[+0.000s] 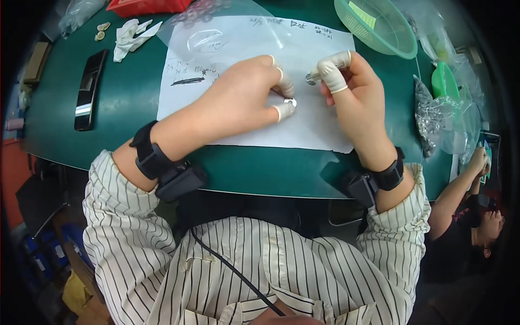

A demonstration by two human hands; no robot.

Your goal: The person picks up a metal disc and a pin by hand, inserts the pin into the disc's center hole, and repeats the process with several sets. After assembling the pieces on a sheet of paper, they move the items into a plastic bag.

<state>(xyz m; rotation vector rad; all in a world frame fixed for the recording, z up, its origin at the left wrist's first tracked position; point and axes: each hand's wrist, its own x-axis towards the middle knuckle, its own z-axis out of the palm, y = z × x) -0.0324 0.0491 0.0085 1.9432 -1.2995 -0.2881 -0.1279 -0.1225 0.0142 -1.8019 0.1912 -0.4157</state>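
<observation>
Over the white sheet of paper [254, 132], my left hand [230, 100] pinches a small shiny round piece [290, 102] between thumb and fingers. Pale rubber finger cots cover its fingertips. To the right, my right hand [362, 97], also in finger cots, is closed on a small silver metal piece [311, 79] that sticks out past the fingertips. The two pieces are apart, and their exact kind is too small to make out. Handwriting and a blacked-out line show on the paper. A clear plastic bag [238, 38] with several small round pinkish pieces lies across its far edge.
On the green table [254, 168], a phone [90, 89] and a crumpled tissue [132, 39] lie left. A red tray [149, 6] stands far left, a green basket [403, 43] far right. A bag of metal parts [428, 119] lies right, near a co-worker [455, 227].
</observation>
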